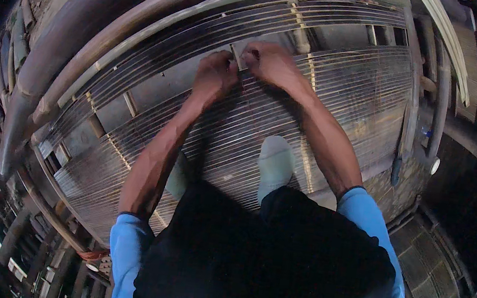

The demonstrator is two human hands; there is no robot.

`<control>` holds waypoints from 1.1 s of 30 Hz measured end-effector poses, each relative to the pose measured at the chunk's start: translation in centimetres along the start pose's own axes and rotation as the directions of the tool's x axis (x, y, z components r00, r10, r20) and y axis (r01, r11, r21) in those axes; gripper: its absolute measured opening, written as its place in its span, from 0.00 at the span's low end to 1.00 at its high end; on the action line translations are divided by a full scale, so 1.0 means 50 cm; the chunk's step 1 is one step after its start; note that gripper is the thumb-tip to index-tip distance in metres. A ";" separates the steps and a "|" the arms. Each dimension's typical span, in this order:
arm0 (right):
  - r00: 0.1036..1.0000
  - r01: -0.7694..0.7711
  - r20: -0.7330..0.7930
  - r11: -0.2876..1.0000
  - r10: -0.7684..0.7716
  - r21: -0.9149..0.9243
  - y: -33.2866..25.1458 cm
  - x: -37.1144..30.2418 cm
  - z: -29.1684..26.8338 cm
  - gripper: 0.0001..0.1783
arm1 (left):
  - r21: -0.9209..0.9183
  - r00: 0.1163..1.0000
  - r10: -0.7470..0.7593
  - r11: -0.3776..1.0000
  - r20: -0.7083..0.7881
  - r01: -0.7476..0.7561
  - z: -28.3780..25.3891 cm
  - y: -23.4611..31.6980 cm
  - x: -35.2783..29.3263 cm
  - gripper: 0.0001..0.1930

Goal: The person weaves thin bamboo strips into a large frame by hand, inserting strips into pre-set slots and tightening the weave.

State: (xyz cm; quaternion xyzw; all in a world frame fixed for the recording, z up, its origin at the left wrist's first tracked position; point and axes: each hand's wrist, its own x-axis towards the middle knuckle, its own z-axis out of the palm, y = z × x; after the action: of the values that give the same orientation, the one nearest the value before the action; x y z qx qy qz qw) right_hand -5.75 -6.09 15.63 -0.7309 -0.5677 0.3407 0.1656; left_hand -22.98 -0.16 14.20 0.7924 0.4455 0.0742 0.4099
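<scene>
Both of my hands work close together over a panel of thin, narrow slats [362, 98], in a gap between its far rows and its nearer rows. My left hand [217, 75] has its fingers curled in, the fingertips near a short pale strip [237, 57]. Just right of that strip, my right hand [269, 63] is closed with thumb and fingers bent together. What either hand pinches is too small and hidden by the fingers to make out. My feet in pale socks [276, 160] rest on the nearer slats, below my hands.
Thick bamboo poles [81, 31] curve along the far left side. Pale long strips [448, 40] hang at the upper right beside upright poles. Lighter cross strips [307, 136] run across the slats. A woven panel [427, 270] lies low at the right.
</scene>
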 end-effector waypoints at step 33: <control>0.994 0.017 0.105 0.994 -0.006 -0.103 -0.027 0.001 0.010 0.30 | -0.888 0.894 -0.401 0.461 -0.202 0.006 -0.390 0.067 -0.721 0.17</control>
State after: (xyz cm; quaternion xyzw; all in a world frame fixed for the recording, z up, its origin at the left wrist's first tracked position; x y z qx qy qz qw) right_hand -7.09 -5.71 16.11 -0.7162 -0.5970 0.3475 0.0993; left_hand -51.58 -17.32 38.25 0.3834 0.5102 0.3916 0.6628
